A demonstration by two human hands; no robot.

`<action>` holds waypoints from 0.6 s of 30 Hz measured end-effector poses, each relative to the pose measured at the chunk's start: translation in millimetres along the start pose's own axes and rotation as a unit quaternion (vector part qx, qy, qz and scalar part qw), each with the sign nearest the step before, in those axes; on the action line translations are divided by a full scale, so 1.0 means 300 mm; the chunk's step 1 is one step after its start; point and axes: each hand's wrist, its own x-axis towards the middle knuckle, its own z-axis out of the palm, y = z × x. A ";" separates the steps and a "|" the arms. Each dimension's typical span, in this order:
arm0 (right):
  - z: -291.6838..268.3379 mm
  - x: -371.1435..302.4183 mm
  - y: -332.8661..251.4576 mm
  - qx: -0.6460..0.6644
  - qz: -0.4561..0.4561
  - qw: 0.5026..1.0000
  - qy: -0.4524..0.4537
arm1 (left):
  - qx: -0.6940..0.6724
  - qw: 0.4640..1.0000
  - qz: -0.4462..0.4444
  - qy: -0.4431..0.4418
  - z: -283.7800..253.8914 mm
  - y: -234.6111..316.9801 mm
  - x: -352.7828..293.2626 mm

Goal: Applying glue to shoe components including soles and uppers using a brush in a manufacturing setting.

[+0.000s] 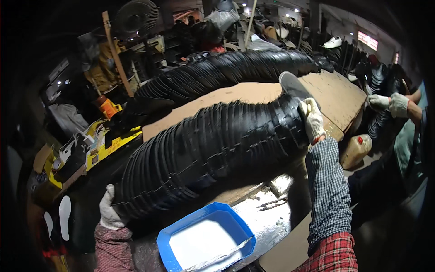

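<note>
A long row of black shoe soles (204,145), overlapped tightly like shingles, stretches slantwise across the middle between my hands. My left hand (110,209), in a white glove, grips the near left end. At the far right end my right hand (312,119), also gloved, has its fingers closed on the last soles, beside one rounded sole (292,84) that sticks up. The undersides of the soles are hidden. Just below the row sits a blue tray (164,245) of white liquid, with a whitish-crusted stick (222,257) across its near right corner.
Behind lies a second row of black soles (226,70) on a brown board (335,90). To the right are a jug with a red cap (356,152) and a co-worker's gloved hands (392,103) by more soles. White insoles (65,217) lie left; a dark tool (273,204) lies near the tray.
</note>
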 end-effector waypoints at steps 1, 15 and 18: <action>0.049 -0.021 -0.028 0.020 0.026 0.999 -0.017 | 0.001 0.999 -0.041 -0.003 -0.018 0.046 -0.056; -0.210 -0.265 -0.496 -0.054 -0.149 0.984 0.077 | 0.398 0.886 0.060 0.229 -0.155 0.107 -0.443; -0.351 -0.508 -0.698 0.098 -0.122 0.988 0.011 | 0.301 0.945 0.085 0.092 -0.210 0.092 -0.482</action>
